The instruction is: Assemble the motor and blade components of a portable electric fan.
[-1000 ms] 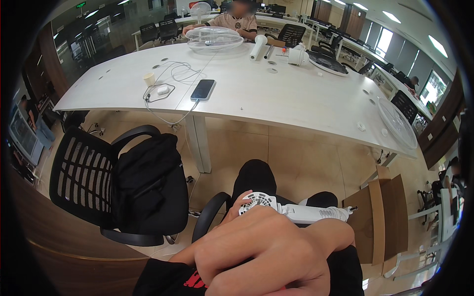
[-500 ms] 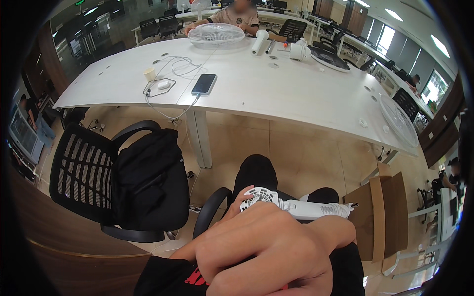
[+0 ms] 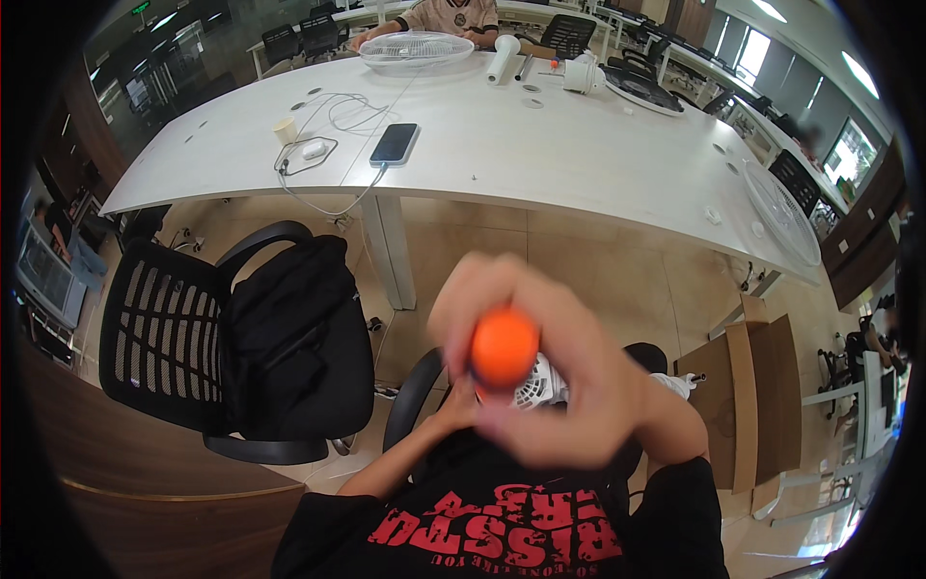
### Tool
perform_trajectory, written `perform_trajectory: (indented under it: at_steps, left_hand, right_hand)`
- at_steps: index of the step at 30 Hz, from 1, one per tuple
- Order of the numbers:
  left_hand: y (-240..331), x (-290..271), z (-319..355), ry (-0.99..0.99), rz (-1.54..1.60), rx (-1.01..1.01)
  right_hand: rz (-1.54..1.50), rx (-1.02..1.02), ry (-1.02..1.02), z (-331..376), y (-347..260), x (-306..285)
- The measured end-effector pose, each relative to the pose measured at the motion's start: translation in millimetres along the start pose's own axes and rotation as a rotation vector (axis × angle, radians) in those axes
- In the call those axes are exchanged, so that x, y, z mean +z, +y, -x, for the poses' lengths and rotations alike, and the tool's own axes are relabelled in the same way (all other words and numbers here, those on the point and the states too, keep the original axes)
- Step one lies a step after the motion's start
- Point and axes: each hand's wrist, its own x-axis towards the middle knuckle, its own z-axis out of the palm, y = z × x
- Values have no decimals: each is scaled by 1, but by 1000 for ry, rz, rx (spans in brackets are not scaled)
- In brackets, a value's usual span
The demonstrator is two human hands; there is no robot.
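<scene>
My right hand (image 3: 569,386) is raised close to the camera and blurred, fingers wrapped round a tool handle with a round orange end (image 3: 505,345). That end points up at me; the rest of the tool is hidden below the hand. Behind it, on my lap, lies a white fan motor unit (image 3: 536,384) with a slotted round housing. Its white neck (image 3: 680,383) reaches right and ends in a dark tip. My left hand (image 3: 463,403) holds the housing's left side, its fingers partly covered by the right hand.
Ahead stands a white table with a phone (image 3: 394,144), a cable, a paper cup (image 3: 285,131), fan grilles (image 3: 417,50) and a white tube (image 3: 503,60). A person sits across it. A black chair (image 3: 280,347) with a bag is left; an open cardboard box (image 3: 741,405) is right.
My right hand has lifted toward the camera, turning so the orange handle end shows. My left hand stays at the motor housing.
</scene>
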Motion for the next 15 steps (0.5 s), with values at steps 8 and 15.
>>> perform_trajectory:
  at_steps: [8, 15]
  left_hand:
    - [29, 5, -23, 110, 120, 265]
    - [27, 3, -20, 110, 68, 251]
  right_hand:
    - [231, 216, 694, 28, 117, -104]
    - [378, 141, 1006, 6, 203, -142]
